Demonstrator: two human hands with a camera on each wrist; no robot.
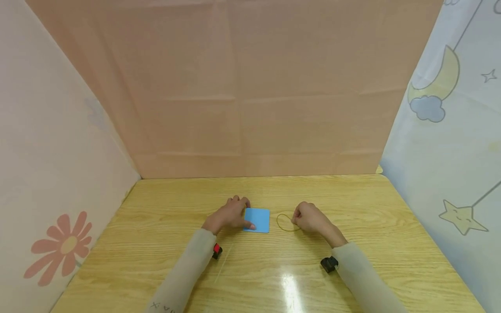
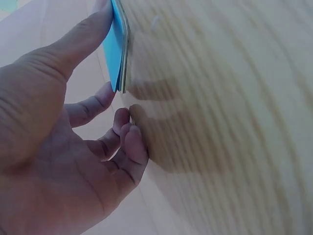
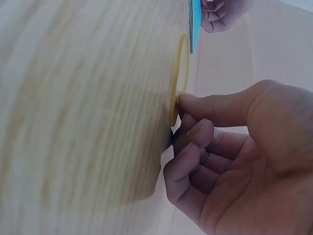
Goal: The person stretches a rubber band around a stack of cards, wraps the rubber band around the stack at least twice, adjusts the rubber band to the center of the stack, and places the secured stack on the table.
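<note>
A thin stack of square cards with a blue top point(image 1: 262, 219) lies on the wooden table, its layered edges showing in the left wrist view. My left hand point(image 1: 233, 213) holds the stack at its left side, thumb on the blue face point(image 2: 114, 54) and index fingertip at the edge; the other fingers curl beside it near the tabletop. To the right of the cards, a yellow rubber band point(image 1: 277, 222) forms a loose loop. My right hand point(image 1: 309, 216) pinches the band's right side between thumb and index finger, with the other fingers curled under.
The wooden table point(image 1: 168, 200) meets a plain tan backdrop point(image 1: 250, 87) at its far edge. A flower-printed wall point(image 1: 66, 152) stands on the left, and a moon-and-star-printed wall point(image 1: 450, 165) on the right. A dark wrist camera point(image 1: 329, 264) sits by the right cuff.
</note>
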